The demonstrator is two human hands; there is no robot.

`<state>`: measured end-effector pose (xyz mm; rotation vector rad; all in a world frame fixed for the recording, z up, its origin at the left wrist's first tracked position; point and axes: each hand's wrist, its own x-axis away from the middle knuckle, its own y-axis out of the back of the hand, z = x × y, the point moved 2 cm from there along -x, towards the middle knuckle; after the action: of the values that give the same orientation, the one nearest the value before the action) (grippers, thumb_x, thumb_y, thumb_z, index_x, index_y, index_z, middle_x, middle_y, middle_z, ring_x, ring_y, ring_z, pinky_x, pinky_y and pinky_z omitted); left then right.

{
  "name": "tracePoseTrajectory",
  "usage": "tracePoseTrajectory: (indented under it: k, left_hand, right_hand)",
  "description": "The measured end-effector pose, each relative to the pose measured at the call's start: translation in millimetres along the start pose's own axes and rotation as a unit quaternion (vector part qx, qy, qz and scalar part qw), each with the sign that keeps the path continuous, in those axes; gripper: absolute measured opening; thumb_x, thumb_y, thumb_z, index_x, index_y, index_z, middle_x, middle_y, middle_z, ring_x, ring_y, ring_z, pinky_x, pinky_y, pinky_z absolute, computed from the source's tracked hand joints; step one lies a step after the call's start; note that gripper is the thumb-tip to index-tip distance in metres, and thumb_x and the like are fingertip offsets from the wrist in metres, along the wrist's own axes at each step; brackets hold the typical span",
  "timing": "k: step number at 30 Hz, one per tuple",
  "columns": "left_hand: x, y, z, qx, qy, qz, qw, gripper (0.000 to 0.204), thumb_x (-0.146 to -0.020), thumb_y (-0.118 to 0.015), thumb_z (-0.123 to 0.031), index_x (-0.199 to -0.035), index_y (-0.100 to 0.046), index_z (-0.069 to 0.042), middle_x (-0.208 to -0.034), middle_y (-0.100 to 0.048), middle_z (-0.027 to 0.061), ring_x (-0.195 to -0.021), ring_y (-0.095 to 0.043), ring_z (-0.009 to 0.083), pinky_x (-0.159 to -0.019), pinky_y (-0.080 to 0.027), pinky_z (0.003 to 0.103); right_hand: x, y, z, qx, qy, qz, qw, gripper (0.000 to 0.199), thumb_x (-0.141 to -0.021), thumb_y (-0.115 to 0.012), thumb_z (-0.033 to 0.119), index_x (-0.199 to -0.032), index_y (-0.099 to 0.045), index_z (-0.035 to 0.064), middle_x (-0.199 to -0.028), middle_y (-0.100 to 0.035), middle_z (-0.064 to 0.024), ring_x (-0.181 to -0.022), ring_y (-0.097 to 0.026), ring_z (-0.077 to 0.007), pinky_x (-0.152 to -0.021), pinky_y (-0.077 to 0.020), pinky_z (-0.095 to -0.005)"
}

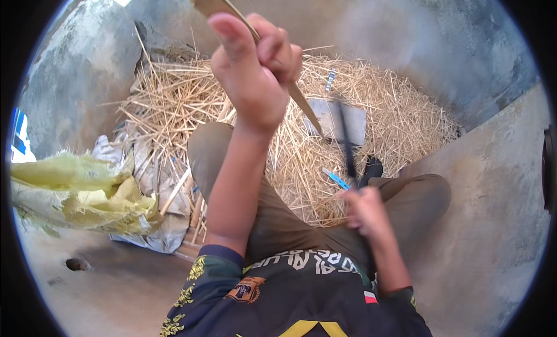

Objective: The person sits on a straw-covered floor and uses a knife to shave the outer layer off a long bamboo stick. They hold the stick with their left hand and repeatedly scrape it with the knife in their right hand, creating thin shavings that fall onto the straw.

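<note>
My left hand (255,67) is raised at the upper middle, its fingers closed round a flat, pale strip that looks like split bamboo (305,107). One end of the strip sticks up past the thumb, and the other slants down to the right. Lower on the right, my right hand (368,210) grips a tool with a long, dark, narrow blade, apparently a knife (346,137). Motion smears the blade, and its handle is mostly hidden in my fist. The blade points away from me, apart from the strip's lower end. Just beyond the right hand lies a slim light-blue object (336,179).
A heap of straw-like shavings (394,113) covers the floor before my bent legs. On it lie a grey board (355,125) and a small silvery band (330,80). A torn yellowish sack (81,192) lies at left, near a floor hole (77,264). Concrete walls (429,41) surround the heap.
</note>
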<state>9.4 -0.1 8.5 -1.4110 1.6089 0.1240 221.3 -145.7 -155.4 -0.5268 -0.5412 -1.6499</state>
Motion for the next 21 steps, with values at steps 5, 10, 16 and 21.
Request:
tracePoseTrajectory:
  k: [5, 10, 16, 21]
  left_hand:
    - [-9.4, 17.2, 0.0, 0.044, 0.025, 0.037, 0.998, 0.064, -0.093, -0.029, -0.076, -0.068, -0.031, -0.017, -0.052, -0.017, -0.0063, -0.045, -0.011, 0.0076, -0.042, -0.011, 0.027]
    - [-14.3, 17.4, 2.7, 0.120, 0.072, 0.082, 0.987, 0.066, -0.092, -0.026, -0.077, -0.068, -0.031, -0.016, -0.052, -0.017, -0.0061, -0.045, -0.011, 0.0086, -0.042, -0.011, 0.027]
    - [-1.7, -5.8, 8.2, 0.068, 0.045, 0.030, 0.996, 0.064, -0.093, -0.034, -0.074, -0.067, -0.035, -0.015, -0.052, -0.024, -0.0050, -0.042, -0.020, 0.0072, -0.038, -0.017, 0.026]
    - [-9.8, -3.7, -4.7, 0.046, 0.029, -0.043, 0.998, 0.064, -0.094, -0.039, -0.070, -0.062, -0.035, -0.016, -0.049, -0.028, -0.0055, -0.038, -0.023, 0.0059, -0.035, -0.020, 0.023]
  right_hand:
    - [108.8, 126.5, 124.6, -0.175, 0.363, -0.245, 0.882, 0.040, -0.096, -0.062, 0.032, -0.064, -0.042, 0.0190, -0.054, -0.031, 0.0086, -0.039, -0.030, -0.0030, -0.033, -0.0230, -0.0210]
    - [147.3, 133.3, 160.4, -0.264, 0.750, -0.131, 0.592, 0.036, -0.092, -0.053, 0.011, -0.061, -0.035, 0.0166, -0.056, -0.026, 0.0054, -0.047, -0.031, -0.0057, -0.048, -0.0324, -0.0165]
    - [-35.8, 14.3, -35.2, 0.086, 0.238, -0.234, 0.939, 0.015, -0.090, -0.059, 0.012, -0.077, -0.054, 0.0083, -0.059, -0.044, 0.0022, -0.045, -0.042, -0.0113, -0.041, -0.0332, -0.0242]
    - [15.5, 54.2, 75.3, -0.155, 0.199, -0.137, 0.958, 0.032, -0.089, -0.064, 0.022, -0.066, -0.044, 0.0152, -0.049, -0.035, 0.0054, -0.037, -0.031, -0.0059, -0.032, -0.0234, -0.0240]
